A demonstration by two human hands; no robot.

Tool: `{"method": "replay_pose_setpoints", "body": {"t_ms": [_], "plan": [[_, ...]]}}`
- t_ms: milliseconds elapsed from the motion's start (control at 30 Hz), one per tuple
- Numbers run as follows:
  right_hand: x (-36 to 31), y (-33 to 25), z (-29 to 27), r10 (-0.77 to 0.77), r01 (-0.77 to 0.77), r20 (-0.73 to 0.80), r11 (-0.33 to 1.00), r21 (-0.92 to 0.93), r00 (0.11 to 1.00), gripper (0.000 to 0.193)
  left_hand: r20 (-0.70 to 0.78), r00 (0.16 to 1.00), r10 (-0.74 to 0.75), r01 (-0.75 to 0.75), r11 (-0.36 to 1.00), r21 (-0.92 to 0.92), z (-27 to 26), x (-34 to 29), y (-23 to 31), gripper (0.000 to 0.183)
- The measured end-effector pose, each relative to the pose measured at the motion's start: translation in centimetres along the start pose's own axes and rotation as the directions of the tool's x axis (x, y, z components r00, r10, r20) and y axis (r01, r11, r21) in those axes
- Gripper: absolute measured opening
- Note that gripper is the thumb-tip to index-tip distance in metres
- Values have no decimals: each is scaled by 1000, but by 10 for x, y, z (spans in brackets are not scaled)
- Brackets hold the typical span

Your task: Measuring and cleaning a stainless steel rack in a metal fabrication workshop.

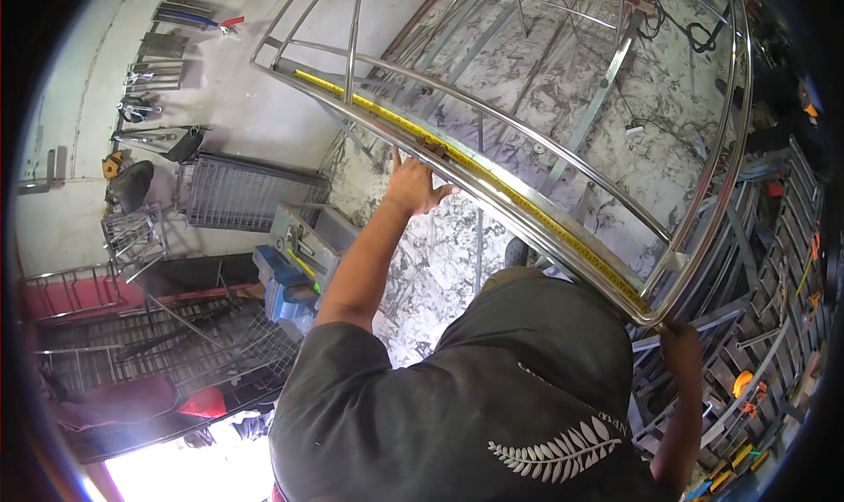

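A shiny metal tube frame point(549, 155) with curved rails crosses the view from upper left to lower right. Along its near straight bar lies an extended yellow tape measure blade point(519, 200), running almost to the rounded corner at lower right. My left hand point(415, 185) rests against this bar near its middle, with thumb and fingers spread apart; some fingertips reach over the bar beside the tape. Just below the rounded corner is my right hand point(680, 345), its fingers closed close to the tape's end. What they hold is hidden.
Metal bars and racks point(774, 300) crowd the right side. Beyond the frame, long metal lengths lie on the stained floor point(563, 80). To the left stand a grey metal box point(308, 238), blue containers point(286, 282) and wire mesh panels point(246, 185); tools hang on the wall.
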State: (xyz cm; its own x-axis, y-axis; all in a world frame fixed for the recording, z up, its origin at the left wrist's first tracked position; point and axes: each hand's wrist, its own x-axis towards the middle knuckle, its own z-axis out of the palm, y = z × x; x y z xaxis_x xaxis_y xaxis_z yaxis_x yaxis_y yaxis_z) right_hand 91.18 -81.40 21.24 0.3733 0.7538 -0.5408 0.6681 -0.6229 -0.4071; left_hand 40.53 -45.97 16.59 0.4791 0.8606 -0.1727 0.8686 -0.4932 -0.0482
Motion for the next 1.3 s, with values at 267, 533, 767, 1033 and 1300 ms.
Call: {"method": "replay_pose_setpoints", "body": {"t_ms": [267, 533, 767, 1033, 1300], "plan": [[-63, 162, -49, -17, 18, 13, 998, -66, 1000, 21, 27, 999, -22, 22, 1000, -13, 2, 0, -1, 95], [-32, 68, -13, -79, 70, -52, 986, -151, 996, 26, 13, 1000, -25, 25, 999, 32, 5, -3, 3, 94], [-15, -6, 5, -104, 92, -141, 992, -86, 985, 25, 59, 995, -77, 74, 996, 39, -3, -2, 5, 103], [-4, -27, 25, -89, 78, -133, 993, -86, 987, 24, -59, 998, -3, 2, 1000, -27, 22, 4, -24, 122], [-2, -32, 21, -34, 29, -111, 998, -51, 993, 28, -65, 997, -47, 41, 994, -100, 23, 6, -25, 123]]}}
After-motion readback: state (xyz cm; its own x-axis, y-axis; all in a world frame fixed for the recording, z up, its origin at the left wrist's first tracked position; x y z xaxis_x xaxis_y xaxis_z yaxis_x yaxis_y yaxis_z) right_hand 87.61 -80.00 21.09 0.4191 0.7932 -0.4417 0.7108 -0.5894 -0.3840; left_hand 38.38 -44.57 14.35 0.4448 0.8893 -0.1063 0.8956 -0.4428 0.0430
